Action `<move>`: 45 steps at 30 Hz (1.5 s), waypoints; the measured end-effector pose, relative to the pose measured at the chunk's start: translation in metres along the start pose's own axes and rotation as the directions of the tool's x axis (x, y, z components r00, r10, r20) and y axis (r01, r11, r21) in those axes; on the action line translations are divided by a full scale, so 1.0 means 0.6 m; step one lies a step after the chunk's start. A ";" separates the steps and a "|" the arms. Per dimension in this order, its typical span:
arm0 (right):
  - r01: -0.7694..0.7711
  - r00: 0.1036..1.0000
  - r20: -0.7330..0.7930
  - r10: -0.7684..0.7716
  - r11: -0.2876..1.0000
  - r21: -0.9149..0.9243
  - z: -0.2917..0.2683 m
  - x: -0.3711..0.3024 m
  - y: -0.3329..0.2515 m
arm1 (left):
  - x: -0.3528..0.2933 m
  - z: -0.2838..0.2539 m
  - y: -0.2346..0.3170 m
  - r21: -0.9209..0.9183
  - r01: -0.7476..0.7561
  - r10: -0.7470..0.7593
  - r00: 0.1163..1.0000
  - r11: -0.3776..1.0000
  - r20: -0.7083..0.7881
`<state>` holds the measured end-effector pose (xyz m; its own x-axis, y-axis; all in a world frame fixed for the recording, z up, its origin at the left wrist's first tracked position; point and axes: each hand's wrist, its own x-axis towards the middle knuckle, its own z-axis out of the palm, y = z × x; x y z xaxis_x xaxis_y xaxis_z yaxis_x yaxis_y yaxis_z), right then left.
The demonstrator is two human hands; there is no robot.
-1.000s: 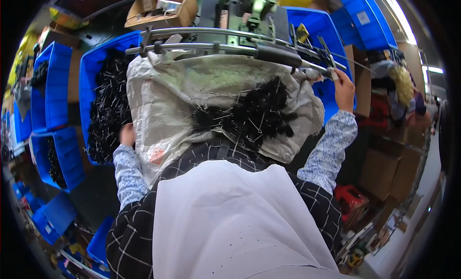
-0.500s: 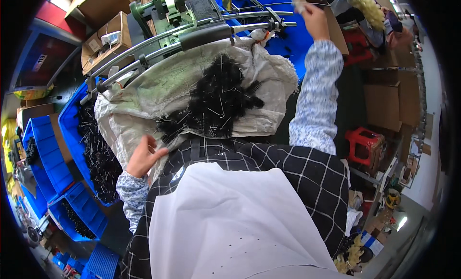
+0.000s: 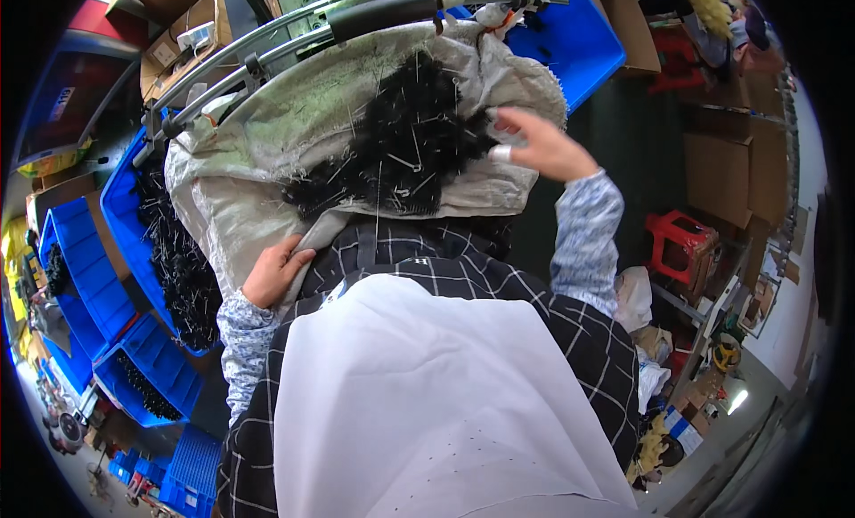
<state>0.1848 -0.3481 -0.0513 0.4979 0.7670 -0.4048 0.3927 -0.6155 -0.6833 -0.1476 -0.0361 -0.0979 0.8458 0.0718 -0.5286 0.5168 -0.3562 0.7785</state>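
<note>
A pale woven sack cloth (image 3: 258, 162) lies spread across my lap. On it is a heap of small black twisted-wire brushes (image 3: 414, 148), thin wire stems poking out. At the near left edge of the cloth, my left hand (image 3: 278, 270) is closed on a fold of it. My right hand (image 3: 545, 147) hovers at the right side of the heap, thumb and fingers apart, with white wrapping on one finger. I see nothing held in it. A dark checked apron and a white cloth cover my front.
Metal rails with a black foam sleeve (image 3: 378, 15) run along the far edge of the cloth. Blue bins stand at the far right (image 3: 579, 50) and at the left, where one holds more black brushes (image 3: 183, 269). A red stool (image 3: 681, 251) stands at right.
My right hand has come back from the far right, beyond the rails, to the heap. My left hand has closed on the cloth edge. The view has tipped nearer to me.
</note>
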 end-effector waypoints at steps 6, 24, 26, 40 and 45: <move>-0.073 0.956 -0.293 0.017 0.981 -0.180 0.121 -0.019 0.013 | -0.042 -0.020 0.037 0.069 -0.061 0.050 0.987 0.996 0.155; 0.034 0.974 0.218 -0.062 0.991 0.132 0.162 0.137 -0.138 | -0.112 -0.026 0.031 -0.158 0.028 0.074 0.793 0.987 0.604; 0.006 0.968 0.250 -0.034 0.994 0.113 0.175 0.147 -0.163 | -0.102 -0.036 0.030 -0.178 0.077 0.048 0.792 0.981 0.608; -0.014 0.989 0.111 -0.100 0.679 0.734 0.267 0.174 -0.181 | 0.042 -0.029 0.173 0.805 -0.394 0.591 0.804 0.443 0.069; 0.098 0.978 0.055 -0.201 0.676 0.730 0.243 0.171 -0.166 | 0.094 -0.070 0.125 0.734 -0.371 0.496 0.867 0.568 0.054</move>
<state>0.0842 -0.1816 -0.1132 0.3658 0.8837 -0.2919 -0.2502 -0.2087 -0.9454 -0.0553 -0.0195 -0.0550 0.9822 -0.1649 -0.0902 -0.1176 -0.9133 0.3900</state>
